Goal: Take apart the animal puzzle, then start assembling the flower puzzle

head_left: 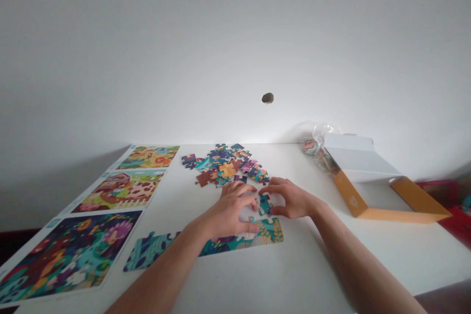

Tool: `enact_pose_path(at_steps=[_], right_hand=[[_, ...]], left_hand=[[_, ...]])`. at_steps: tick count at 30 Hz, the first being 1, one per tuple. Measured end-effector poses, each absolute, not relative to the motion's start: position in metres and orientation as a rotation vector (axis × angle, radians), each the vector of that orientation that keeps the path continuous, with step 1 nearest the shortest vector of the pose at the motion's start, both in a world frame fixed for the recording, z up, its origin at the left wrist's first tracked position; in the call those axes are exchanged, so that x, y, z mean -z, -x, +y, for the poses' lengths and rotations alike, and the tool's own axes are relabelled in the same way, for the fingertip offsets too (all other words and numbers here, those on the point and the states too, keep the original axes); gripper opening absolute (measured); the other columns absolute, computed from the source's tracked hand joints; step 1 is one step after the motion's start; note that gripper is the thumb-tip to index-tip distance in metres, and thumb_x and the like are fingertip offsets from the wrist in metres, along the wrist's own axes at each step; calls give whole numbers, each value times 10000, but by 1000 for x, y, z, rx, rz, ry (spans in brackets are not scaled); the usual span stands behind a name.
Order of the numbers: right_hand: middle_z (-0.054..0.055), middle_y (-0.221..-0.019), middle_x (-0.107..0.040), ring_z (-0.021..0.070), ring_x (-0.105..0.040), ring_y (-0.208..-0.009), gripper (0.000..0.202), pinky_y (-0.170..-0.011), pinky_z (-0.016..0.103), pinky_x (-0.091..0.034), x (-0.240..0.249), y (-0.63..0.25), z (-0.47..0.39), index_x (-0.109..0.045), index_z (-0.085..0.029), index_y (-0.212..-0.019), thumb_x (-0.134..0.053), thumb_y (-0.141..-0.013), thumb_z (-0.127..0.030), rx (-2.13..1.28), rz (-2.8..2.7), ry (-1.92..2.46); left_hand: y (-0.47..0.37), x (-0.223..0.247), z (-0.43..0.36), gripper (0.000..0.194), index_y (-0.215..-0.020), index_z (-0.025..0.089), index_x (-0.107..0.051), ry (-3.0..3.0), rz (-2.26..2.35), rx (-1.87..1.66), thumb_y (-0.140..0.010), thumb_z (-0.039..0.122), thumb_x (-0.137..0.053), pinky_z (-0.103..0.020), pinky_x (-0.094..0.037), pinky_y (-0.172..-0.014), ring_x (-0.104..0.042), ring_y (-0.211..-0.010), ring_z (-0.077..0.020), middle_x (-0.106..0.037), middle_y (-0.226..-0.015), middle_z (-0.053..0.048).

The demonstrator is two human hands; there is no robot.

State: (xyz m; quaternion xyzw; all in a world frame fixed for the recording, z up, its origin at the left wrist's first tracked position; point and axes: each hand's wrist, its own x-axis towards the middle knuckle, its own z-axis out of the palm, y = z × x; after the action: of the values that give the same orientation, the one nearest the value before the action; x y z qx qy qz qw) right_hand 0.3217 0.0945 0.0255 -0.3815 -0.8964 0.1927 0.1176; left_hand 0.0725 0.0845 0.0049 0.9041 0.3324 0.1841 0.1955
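A strip of joined puzzle pieces (270, 230) lies along the near part of the white table, partly hidden under my left forearm. My left hand (237, 207) is over the strip with its fingers apart and curved, its fingertips near a teal piece. That teal puzzle piece (264, 204) sits just above the strip's right end. My right hand (289, 197) is at the right side of this piece, thumb and forefinger apart around it. Beyond both hands is a loose pile of puzzle pieces (227, 170).
Three picture sheets lie at the left: a dark one (69, 255), a farm scene (121, 190) and a yellow one (149, 157). An open orange box (382, 211) stands at the right, beside a clear plastic bag (324, 157). A white wall (221, 59) rises behind the table.
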Motion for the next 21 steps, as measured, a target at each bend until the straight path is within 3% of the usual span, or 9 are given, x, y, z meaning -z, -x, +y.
enact_pose_path(at_steps=[21], right_hand=[[43, -1009, -578, 193, -562, -874, 494, -805, 293, -462, -25, -325, 97, -661, -223, -1119, -787, -647, -297, -682, -2588, 1084]], left_hand=[[-73, -7, 84, 416, -981, 296, -671, -2520, 948, -473, -660, 533, -787, -484, -264, -1066, -385, -1241, -304, -522, -1300, -35]])
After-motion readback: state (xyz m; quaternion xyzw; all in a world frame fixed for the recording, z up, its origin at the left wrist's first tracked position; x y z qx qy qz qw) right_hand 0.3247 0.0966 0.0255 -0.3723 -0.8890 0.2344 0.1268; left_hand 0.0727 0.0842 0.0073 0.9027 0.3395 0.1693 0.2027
